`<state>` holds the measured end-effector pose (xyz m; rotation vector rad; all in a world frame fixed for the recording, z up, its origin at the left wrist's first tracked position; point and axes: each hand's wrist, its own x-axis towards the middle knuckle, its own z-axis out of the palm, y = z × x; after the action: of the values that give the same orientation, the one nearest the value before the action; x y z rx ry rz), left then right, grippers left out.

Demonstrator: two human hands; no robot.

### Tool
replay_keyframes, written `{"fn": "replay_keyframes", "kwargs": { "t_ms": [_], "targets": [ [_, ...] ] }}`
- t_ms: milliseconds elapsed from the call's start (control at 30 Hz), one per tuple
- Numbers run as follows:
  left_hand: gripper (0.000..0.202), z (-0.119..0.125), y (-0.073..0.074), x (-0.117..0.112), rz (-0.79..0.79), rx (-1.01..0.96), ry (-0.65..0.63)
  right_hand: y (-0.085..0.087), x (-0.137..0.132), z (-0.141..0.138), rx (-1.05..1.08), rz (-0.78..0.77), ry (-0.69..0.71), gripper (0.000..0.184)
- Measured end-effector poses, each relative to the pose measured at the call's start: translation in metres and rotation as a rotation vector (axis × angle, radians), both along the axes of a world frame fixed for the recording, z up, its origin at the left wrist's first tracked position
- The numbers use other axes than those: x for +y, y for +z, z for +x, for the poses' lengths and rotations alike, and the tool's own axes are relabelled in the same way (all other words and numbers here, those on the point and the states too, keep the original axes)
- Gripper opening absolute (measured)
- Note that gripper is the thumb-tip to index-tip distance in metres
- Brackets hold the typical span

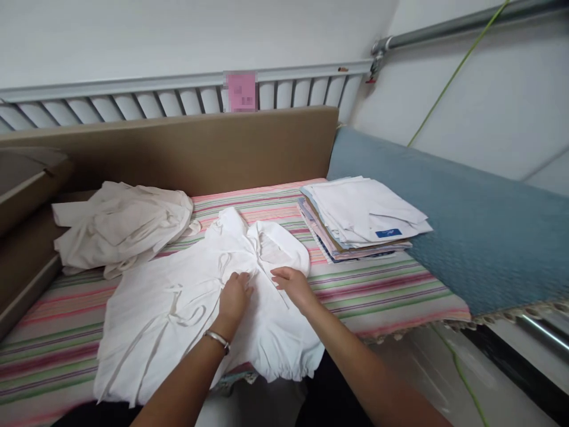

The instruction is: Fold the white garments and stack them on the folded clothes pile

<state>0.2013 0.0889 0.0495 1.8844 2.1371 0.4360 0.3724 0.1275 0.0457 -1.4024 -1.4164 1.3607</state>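
A white garment point(178, 308) with thin ties lies spread on the striped cloth point(377, 296) that covers the work surface. My left hand point(235, 296), with a silver bangle on the wrist, rests on the garment's middle with its fingers curled and pinching the fabric. Just to its right, my right hand point(293, 284) lies on the same garment with fingers bent down, pressing the cloth near the collar.
A crumpled heap of white garments point(120, 225) sits at the back left. A stack of folded clothes point(360, 219) lies at the back right beside a blue padded surface point(466, 225). A brown board point(178, 148) stands behind. Brown boxes point(26, 196) line the left edge.
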Motion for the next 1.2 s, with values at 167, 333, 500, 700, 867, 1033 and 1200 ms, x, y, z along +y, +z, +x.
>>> {"fn": "replay_keyframes", "kwargs": {
  "t_ms": [167, 333, 500, 700, 867, 1033, 1200],
  "targets": [
    [0.029, -0.012, 0.014, 0.012, 0.023, 0.077, -0.042, 0.01, -0.011, 0.015, -0.41, 0.046, 0.146, 0.02],
    [0.04, -0.021, 0.008, -0.006, 0.162, 0.244, -0.112, 0.031, -0.001, -0.004, -0.686, 0.497, 0.278, 0.032],
    [0.063, -0.017, -0.033, -0.03, 0.262, 0.356, -0.254, -0.006, 0.018, -0.046, -0.849, 0.736, 0.432, 0.053],
    [0.066, -0.023, -0.057, -0.035, 0.287, 0.309, -0.297, -0.044, 0.024, -0.044, -0.897, 0.768, 0.454, 0.062],
    [0.067, -0.02, -0.05, -0.035, 0.263, 0.267, -0.308, -0.042, 0.026, -0.043, -0.915, 0.754, 0.479, 0.061],
    [0.069, -0.048, -0.026, -0.061, 0.255, 0.26, -0.301, -0.021, 0.022, -0.049, -0.931, 0.697, 0.488, 0.061],
    [0.055, -0.146, -0.03, -0.141, 0.309, 0.237, 0.188, -0.011, -0.011, -0.012, -0.807, 0.81, 0.264, 0.055]
  ]
}}
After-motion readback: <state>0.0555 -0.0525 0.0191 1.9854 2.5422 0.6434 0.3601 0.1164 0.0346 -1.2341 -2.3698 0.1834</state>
